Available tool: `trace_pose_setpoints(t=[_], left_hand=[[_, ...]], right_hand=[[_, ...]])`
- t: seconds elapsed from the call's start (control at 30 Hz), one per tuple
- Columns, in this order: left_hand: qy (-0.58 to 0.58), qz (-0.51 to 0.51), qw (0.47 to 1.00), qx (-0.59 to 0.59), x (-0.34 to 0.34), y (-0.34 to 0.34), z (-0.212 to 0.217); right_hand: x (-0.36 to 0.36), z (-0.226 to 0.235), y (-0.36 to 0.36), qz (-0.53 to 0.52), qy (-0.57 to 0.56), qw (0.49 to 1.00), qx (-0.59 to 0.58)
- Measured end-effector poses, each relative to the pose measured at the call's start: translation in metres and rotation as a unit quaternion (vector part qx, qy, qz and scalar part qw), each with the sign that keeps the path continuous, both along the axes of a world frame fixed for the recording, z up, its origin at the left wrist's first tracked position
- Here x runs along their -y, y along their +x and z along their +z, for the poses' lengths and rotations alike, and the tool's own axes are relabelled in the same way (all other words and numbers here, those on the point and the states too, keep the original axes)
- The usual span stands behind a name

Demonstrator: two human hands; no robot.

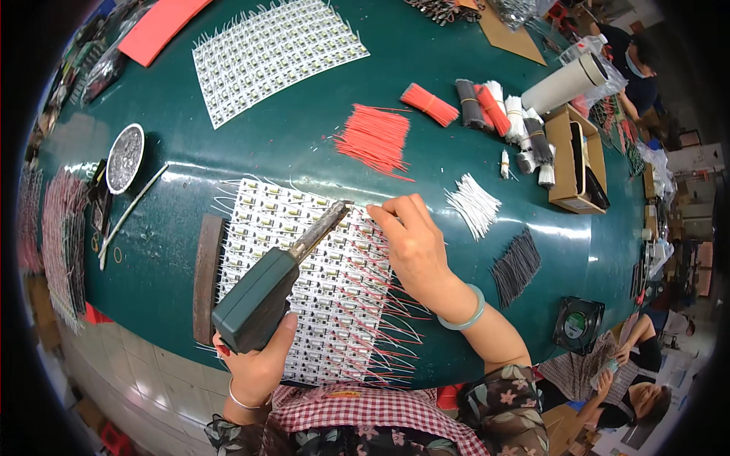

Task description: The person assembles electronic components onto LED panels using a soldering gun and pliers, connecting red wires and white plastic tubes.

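My left hand (pixel 258 368) is wrapped round the handle of a dark green soldering gun (pixel 257 300). Its metal tip reaches the upper right part of a white panel of small circuit boards (pixel 304 334). My right hand (pixel 414 247) is closed in a pinch at that panel's edge, close to the tip; what its fingers hold is too small to make out. Red and white wires (pixel 391 323) stick out along the panel's right side. Beyond the panel lies a loose pile of cut red wires (pixel 374 140). White wires (pixel 473 205) and black wires (pixel 517 266) lie to the right.
A dark bar (pixel 207 277) borders the panel's left side. Farther left stands a round metal dish (pixel 125 158) beside a thin stick (pixel 133 216). Another panel (pixel 277 57) lies at the back. Wire bundles, an open carton (pixel 559 178) and a small fan (pixel 578 325) occupy the right.
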State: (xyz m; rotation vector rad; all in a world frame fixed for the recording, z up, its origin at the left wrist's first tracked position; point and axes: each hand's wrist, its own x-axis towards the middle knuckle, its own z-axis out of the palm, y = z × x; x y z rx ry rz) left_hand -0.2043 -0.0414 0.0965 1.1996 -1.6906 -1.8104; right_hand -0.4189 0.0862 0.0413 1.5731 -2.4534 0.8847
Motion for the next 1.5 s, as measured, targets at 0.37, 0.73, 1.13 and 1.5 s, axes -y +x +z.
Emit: trace_pose_setpoints(t=[0.37, 0.73, 1.13, 1.5], left_hand=[[-0.084, -0.040, 0.996, 0.013, 0.005, -0.007, -0.013], [-0.129, -0.097, 0.987, -0.019, 0.011, -0.016, -0.024], [-0.169, -0.134, 0.976, 0.022, 0.012, -0.019, -0.022], [-0.258, -0.127, 0.958, -0.007, 0.014, -0.011, -0.027]], right_hand=[[0.007, -0.022, 0.010, 0.007, -0.031, 0.999, -0.014], [0.006, -0.024, 0.010, 0.001, -0.030, 1.000, 0.005], [0.005, -0.024, 0.010, 0.004, -0.033, 0.999, 0.012], [0.007, -0.023, 0.011, 0.001, -0.028, 1.000, 0.011]])
